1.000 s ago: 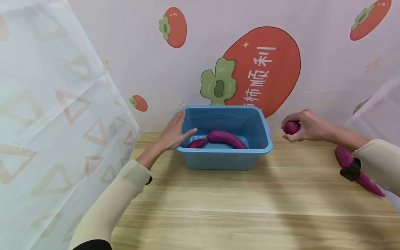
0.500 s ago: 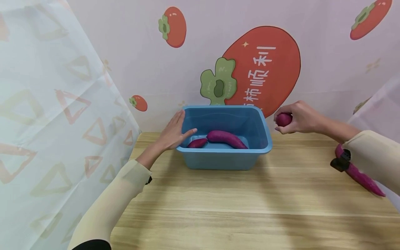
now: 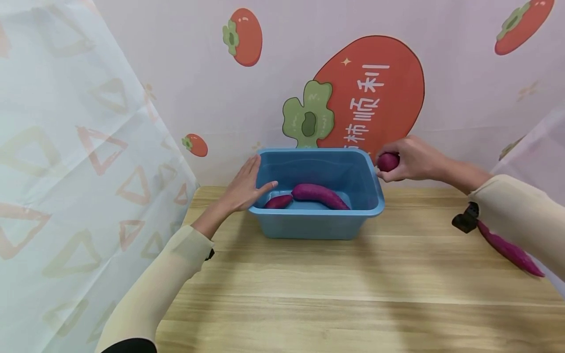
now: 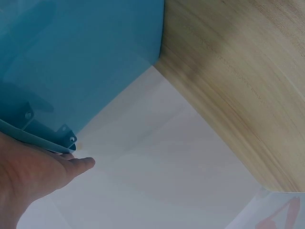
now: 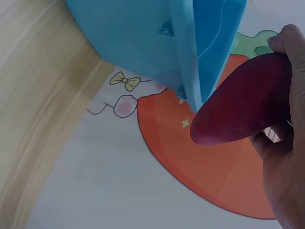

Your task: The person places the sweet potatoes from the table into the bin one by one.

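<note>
A blue plastic basin (image 3: pixel 309 226) stands on the table against the back cloth. Inside lie a long curved purple sweet potato (image 3: pixel 321 194) and a smaller one (image 3: pixel 279 201). My left hand (image 3: pixel 242 190) rests on the basin's left rim with straight fingers, thumb reaching over the inside. Just off the right rim, my right hand (image 3: pixel 415 159) grips another purple sweet potato (image 5: pixel 238 102) in the air, its rounded end poking out. In the right wrist view this sweet potato is close beside the basin's rim (image 5: pixel 183 52).
One more long purple sweet potato (image 3: pixel 507 247) lies at the table's right edge, partly hidden by the right sleeve (image 3: pixel 521 206). The wooden table (image 3: pixel 326 294) stretches in front of the basin. Printed cloth (image 3: pixel 167 59) hangs at the back and sides.
My right hand has moved left and up with the sweet potato, from well right of the basin to beside its right rim. The left hand and basin have stayed put.
</note>
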### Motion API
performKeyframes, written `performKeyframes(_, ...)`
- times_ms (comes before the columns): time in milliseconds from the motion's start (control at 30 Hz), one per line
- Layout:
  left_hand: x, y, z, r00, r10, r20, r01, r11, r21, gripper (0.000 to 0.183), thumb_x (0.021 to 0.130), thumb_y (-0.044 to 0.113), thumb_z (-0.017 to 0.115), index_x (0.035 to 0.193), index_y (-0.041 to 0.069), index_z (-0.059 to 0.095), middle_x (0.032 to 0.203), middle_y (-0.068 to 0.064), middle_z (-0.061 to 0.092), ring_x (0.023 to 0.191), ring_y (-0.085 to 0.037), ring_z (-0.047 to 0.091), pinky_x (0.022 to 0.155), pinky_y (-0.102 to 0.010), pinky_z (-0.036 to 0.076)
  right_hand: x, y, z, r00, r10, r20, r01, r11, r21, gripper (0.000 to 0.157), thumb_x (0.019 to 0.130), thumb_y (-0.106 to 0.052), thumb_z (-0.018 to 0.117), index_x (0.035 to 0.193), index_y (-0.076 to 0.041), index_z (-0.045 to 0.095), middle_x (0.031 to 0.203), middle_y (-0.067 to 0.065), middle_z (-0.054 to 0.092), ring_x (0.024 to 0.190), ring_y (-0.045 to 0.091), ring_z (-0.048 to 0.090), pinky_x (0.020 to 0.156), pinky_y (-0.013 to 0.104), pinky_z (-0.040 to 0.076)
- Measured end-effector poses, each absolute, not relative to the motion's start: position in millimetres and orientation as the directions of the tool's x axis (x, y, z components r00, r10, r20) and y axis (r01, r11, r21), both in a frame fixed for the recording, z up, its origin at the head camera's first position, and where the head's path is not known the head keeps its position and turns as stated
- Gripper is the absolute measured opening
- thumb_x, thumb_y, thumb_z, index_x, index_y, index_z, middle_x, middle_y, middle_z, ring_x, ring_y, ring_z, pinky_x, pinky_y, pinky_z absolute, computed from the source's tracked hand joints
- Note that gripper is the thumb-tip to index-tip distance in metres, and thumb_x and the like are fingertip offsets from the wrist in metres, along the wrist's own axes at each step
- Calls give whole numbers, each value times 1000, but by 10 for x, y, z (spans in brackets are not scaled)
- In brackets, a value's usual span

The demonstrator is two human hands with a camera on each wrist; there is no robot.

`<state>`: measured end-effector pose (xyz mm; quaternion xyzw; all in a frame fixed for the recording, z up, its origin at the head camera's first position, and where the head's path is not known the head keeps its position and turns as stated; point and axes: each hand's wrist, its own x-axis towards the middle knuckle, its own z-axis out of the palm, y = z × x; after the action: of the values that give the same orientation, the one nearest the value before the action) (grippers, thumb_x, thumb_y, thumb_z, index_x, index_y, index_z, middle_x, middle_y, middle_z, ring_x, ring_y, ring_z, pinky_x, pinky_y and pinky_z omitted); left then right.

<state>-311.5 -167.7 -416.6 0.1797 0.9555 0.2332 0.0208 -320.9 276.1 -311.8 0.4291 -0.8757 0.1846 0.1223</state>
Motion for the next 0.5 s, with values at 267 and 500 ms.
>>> performKeyframes(267, -3098, -1679, -4155, -936, 350, 43, 331, 827, 454, 105, 102, 70, 44, 169, 7, -6, 179, -11, -4, 165, -29, -8, 132, -55, 5, -3247, 2590, -3078, -618, -707, 344, -786, 563, -254, 44, 69, -18, 99, 106, -8, 79, 109, 7, 77, 96, 24, 70, 71, 42, 65)
performKeyframes(500, -3097, -1676, -4149, -935, 352, 42, 331, 827, 455, 106, 102, 70, 44, 169, 7, -7, 179, -10, -5, 165, -29, -7, 132, -55, 4, -3307, 2441, -3053, -623, -721, 303, -782, 560, -273, 38, 71, -20, 97, 102, -8, 78, 104, 8, 78, 90, 24, 71, 69, 31, 62)
